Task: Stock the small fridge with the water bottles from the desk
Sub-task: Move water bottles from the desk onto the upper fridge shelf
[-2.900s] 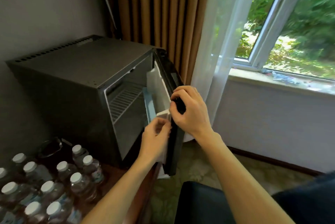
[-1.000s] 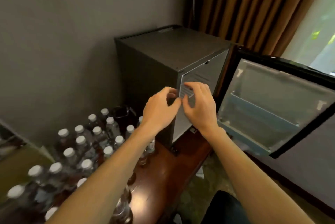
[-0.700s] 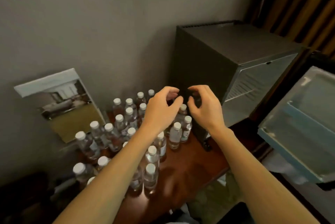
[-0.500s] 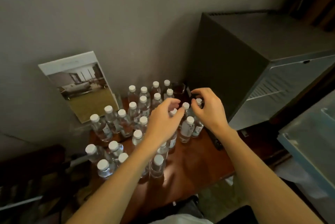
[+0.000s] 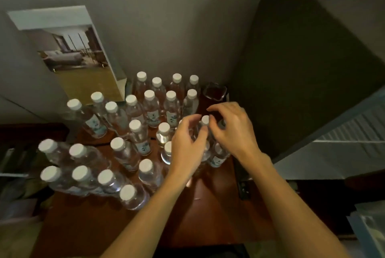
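Clear water bottles (image 5: 137, 136), white caps, upright, clustered on desk (image 5: 210, 211).

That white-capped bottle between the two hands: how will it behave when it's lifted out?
The bottle looks full and clear, so probably heavy for its size. Thin plastic may flex under the fingers. Neighbouring bottles crowd it, so a tilted pull could tip them.
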Tool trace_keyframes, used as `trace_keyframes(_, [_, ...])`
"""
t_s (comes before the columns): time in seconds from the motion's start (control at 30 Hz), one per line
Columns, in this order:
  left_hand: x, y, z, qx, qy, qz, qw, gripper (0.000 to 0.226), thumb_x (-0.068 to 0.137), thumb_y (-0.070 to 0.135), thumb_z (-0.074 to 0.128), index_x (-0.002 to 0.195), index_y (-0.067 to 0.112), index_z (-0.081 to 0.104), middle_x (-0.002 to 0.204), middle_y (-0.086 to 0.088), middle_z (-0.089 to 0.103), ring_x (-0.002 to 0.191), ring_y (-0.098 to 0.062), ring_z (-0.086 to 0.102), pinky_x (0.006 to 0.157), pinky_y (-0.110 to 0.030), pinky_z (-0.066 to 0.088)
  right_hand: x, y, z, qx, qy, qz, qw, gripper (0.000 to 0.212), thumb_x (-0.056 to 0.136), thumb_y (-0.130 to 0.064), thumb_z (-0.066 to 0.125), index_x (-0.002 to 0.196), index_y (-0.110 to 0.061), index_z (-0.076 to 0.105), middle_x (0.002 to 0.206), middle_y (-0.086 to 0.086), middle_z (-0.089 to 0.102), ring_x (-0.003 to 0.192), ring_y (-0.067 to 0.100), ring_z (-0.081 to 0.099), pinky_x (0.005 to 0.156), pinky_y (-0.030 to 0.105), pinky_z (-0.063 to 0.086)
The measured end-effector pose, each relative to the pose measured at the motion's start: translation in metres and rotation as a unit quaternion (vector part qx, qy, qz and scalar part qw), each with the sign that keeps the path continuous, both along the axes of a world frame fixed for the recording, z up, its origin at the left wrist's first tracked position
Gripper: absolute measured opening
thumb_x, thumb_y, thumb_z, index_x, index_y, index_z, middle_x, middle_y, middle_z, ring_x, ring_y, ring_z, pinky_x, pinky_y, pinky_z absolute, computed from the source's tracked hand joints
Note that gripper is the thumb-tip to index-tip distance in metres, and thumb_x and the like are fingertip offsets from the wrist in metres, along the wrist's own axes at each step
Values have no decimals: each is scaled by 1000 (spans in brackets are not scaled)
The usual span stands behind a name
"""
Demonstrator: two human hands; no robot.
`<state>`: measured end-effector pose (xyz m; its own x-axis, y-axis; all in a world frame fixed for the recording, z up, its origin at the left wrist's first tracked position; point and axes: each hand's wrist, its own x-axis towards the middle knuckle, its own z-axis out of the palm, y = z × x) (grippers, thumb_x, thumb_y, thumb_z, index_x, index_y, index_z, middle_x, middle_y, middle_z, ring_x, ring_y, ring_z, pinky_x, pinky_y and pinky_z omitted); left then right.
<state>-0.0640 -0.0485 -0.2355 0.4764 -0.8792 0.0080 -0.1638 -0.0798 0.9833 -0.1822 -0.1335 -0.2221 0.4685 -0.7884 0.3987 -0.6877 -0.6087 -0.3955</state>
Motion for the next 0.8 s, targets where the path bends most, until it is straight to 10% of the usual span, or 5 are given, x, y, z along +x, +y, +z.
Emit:
trace_keyframes(0.37, [-36,22,-77,-187,-20,119,975,19,109,13,47,125,17,58,109,14,65,101,9,62,84,-10,46,10,11,-3,-76,172,195,963,20,94,-35,58,107,-28,71,96,-4,73,91,20,68,78,34,51])
trace_keyframes(0.6, [-39,43,-115,-104,-82,78,988,32,108,15,47,139,19,50,115,19,56,100,12,55,86,-6,46,-11,40,-19,-55,290,192,936,45,91,-19,61,133,-35,62,122,4,67,109,28,64,79,40,51])
trace_keyframes(0.8, [-45,52,-137,-25,-52,64,996,50,98,18,68,142,21,44,133,-1,62,118,-16,62,103,-45,55,-17,44,-40,-145,291,188,927,46,96,-9,60,138,-25,62,138,9,59,121,31,59,92,40,49])
